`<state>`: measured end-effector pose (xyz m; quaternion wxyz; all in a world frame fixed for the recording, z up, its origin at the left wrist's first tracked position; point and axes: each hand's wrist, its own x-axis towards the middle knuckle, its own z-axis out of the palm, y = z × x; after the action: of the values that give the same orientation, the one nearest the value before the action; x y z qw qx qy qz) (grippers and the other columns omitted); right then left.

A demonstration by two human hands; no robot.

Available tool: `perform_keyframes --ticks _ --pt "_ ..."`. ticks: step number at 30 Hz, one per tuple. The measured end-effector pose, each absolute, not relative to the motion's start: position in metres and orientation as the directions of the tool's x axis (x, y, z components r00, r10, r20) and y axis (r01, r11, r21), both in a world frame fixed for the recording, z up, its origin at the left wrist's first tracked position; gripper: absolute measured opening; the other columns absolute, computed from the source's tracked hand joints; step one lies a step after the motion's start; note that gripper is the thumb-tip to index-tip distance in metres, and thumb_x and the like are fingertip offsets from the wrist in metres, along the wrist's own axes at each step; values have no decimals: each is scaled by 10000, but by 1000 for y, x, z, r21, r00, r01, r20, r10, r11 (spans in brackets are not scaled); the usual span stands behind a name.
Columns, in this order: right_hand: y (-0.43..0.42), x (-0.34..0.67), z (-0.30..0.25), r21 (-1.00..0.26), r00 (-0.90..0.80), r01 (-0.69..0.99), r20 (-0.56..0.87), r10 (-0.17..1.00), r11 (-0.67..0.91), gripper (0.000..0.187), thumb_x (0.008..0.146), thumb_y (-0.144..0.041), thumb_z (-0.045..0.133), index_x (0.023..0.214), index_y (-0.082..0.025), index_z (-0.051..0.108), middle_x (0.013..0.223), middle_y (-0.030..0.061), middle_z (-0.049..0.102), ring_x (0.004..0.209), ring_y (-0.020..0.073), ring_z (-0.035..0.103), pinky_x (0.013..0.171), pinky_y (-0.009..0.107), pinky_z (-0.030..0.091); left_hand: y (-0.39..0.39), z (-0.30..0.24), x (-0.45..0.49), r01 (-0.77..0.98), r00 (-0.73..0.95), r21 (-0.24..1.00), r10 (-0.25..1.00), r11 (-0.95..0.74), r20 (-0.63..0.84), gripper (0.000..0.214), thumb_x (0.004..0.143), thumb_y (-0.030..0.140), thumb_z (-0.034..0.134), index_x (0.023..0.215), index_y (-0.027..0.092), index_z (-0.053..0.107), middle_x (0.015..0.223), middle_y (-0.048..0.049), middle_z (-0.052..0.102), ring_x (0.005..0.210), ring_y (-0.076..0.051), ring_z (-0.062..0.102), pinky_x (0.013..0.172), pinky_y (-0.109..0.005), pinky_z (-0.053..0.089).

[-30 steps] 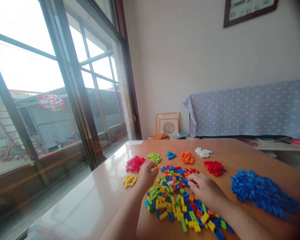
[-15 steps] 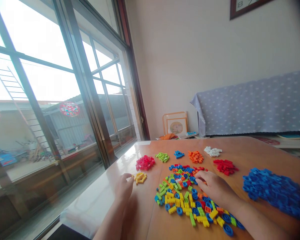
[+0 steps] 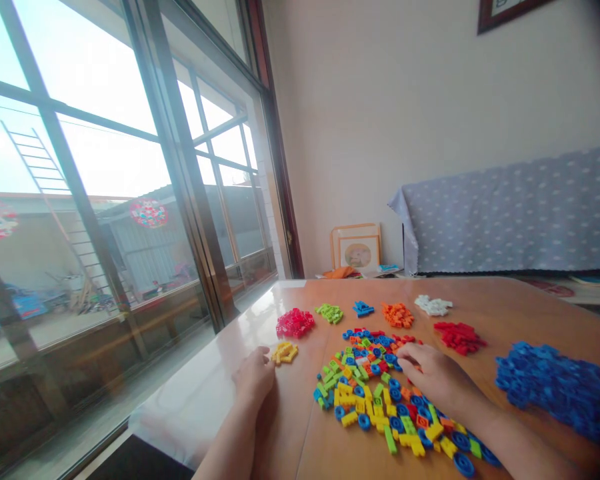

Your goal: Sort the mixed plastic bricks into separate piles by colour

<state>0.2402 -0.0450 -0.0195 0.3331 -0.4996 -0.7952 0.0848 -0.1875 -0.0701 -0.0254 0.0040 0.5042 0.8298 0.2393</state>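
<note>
My left hand (image 3: 255, 377) rests on the table beside a small pile of yellow bricks (image 3: 285, 353). Its fingers are bent together, the tips at the pile's left edge; whatever they hold is hidden. At the right side of a large mixed pile of toy bricks (image 3: 373, 403), my right hand (image 3: 434, 375) has thumb and fingers curled in at the bricks. No piece can be made out between those fingertips. Yellow, green, orange and red bricks and round blue pieces lie jumbled in this pile, partly covered by my right hand and forearm.
Beyond the hands are sorted piles: pink (image 3: 295, 323), green (image 3: 329, 313), blue (image 3: 363, 309), orange (image 3: 398, 315), white (image 3: 433, 305) and red (image 3: 459, 338). A big blue pile (image 3: 555, 390) lies right on the wooden table (image 3: 293, 427). Windows (image 3: 105, 167) line the left.
The view has turned slightly left, so everything sits a little further right. My left hand's fingers look more closed beside the yellow bricks. My right hand stays at the mixed pile.
</note>
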Motion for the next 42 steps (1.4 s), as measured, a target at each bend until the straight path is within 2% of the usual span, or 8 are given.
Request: perform_keyframes --ticks 6,17,23,27,30,34,38,42 --pt "-46 240 -20 -473 -285 732 439 852 489 238 921 -366 466 919 -277 687 907 18 709 898 219 640 786 316 458 -72 -24 -185 829 -492 426 835 362 247 341 842 301 541 1176 307 615 1063 -19 768 1164 -288 610 944 -456 389" --pt "-46 241 -18 -492 -276 723 436 856 484 242 913 -350 461 927 -260 685 932 33 713 911 222 639 797 320 456 -80 -18 -172 844 -490 427 792 326 365 376 885 220 481 1242 275 585 1138 -57 736 1182 -276 587 990 -457 354" --pt "-50 241 -10 -489 -265 737 428 864 467 255 924 -323 434 886 -241 672 878 26 695 892 210 630 783 307 445 -78 6 -134 922 -304 369 813 119 497 279 909 241 510 1159 278 628 1176 -41 714 1154 -272 579 974 -412 390" --pt "-51 241 -8 -491 -249 743 429 869 455 262 923 -306 427 905 -236 678 898 28 696 908 205 628 807 304 441 -65 17 -99 904 -136 412 836 -115 531 225 885 194 551 1075 255 654 1103 -38 726 1076 -227 614 939 -352 445" --pt "-51 241 -8 -494 -228 755 420 878 432 252 909 -293 437 915 -238 683 904 27 698 911 206 624 801 299 436 -53 17 -72 836 -44 489 858 -249 512 205 879 198 563 1057 221 662 1106 -60 723 1056 -211 639 936 -343 473" --pt "-53 241 -6 -483 -230 760 425 875 434 243 893 -264 433 882 -242 675 884 20 698 897 202 623 769 287 426 -43 20 -34 777 34 554 899 -299 437 221 888 234 555 1071 221 679 1121 -57 728 1067 -206 652 917 -320 492" --pt "-54 240 -4 -480 -239 759 423 874 440 263 884 -245 430 921 -243 690 911 26 705 936 208 623 796 292 431 -42 25 -1 817 124 507 941 -276 314 238 873 239 556 1062 245 701 1094 -43 745 1039 -211 664 888 -307 491" --pt "-52 240 -3 -484 -236 756 428 872 442 264 877 -229 438 942 -240 694 931 29 703 947 204 617 833 296 433 -43 15 16 858 160 431 942 -281 296 248 851 214 553 1040 262 705 1084 -43 742 1022 -226 652 867 -316 484"
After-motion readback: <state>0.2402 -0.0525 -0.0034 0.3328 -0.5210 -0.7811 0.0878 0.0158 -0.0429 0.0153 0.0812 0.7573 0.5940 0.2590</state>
